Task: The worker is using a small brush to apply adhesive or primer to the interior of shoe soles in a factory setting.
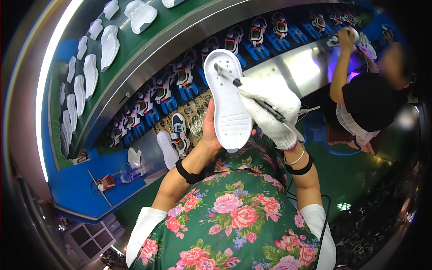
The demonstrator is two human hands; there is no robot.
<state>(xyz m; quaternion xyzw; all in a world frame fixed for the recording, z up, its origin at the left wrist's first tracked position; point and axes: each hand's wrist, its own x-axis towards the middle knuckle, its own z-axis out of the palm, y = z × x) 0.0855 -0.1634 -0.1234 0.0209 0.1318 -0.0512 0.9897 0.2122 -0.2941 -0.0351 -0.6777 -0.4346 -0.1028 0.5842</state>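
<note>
A white shoe sole (231, 119) is held upright in front of me, its hollow inner side facing me. My left hand (209, 129), bare, grips its lower left edge, with fingertips showing past the right edge. In a white knitted glove, my right hand (273, 105) is closed around a thin dark-handled brush (228, 76). The brush tip lies over the upper end of the sole, among small round holes; whether it touches cannot be made out. Beyond my left forearm, a loose white sole (168, 149) lies beside a dark and white shoe (181, 135).
A line of shoe uppers on blue holders (185, 76) curves past ahead. Beyond it, a green conveyor (130, 47) carries several white soles. A blue table (76, 184) at left holds a clear bottle (130, 175) and a stick. A co-worker (371, 99) works at the right.
</note>
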